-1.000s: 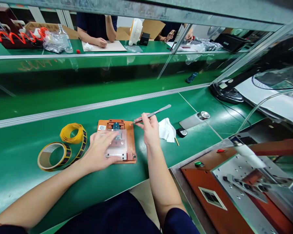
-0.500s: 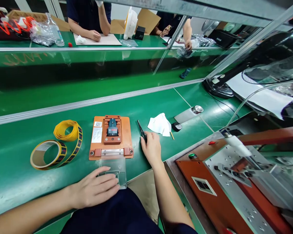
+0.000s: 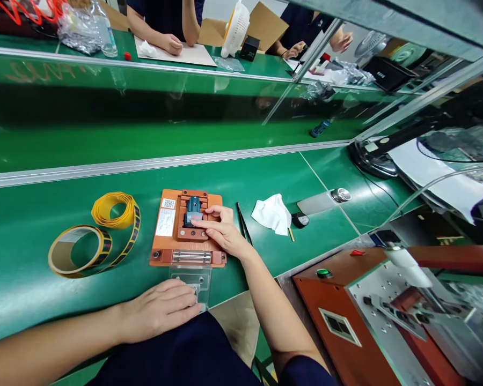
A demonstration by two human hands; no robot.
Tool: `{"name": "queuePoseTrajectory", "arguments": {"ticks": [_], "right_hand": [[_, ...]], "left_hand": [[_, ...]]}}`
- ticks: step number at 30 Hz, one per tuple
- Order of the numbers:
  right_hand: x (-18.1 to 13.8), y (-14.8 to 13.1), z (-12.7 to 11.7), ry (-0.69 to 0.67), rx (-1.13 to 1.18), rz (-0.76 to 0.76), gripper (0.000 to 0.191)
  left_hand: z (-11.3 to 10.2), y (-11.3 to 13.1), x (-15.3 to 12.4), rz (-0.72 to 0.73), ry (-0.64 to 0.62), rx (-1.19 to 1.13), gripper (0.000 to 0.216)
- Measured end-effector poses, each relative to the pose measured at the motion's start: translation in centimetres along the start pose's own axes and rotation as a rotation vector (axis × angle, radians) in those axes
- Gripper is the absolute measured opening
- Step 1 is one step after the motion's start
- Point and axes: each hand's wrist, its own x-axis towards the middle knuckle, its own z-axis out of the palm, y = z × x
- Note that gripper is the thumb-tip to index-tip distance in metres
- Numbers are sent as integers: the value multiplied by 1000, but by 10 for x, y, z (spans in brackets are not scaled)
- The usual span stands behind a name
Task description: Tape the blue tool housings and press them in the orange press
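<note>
An orange fixture board lies in front of me, with a printed label and a small code on its left side. In its raised nest sits a small blue and grey tool housing. My right hand reaches in from the right, fingers apart, its index fingertip touching the housing's grey lower part. My left hand rests flat, fingers stretched out, over a clear plastic flap at the board's near edge, partly covering it. Black tweezers lie on the green bench to the right of the board.
Left of the board stand a roll of yellow label tape and a coiled strip. To the right are a white cloth, a small black round item and a silver bottle. A press machine occupies the right. Co-workers sit behind the partition.
My right hand has let go of the tweezers, leaving them on the bench, and moved left onto the tool housing. My left hand stays on the clear flap. The view has shifted slightly.
</note>
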Motion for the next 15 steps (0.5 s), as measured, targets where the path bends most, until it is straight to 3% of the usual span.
{"name": "queuePoseTrajectory", "arguments": {"ticks": [9, 15], "right_hand": [[12, -5, 0, -3, 14, -49, 36], [22, -16, 5, 254, -20, 181, 31]], "left_hand": [[0, -2, 10, -3, 47, -88, 35], [-2, -1, 8, 3, 133, -120, 38]]}}
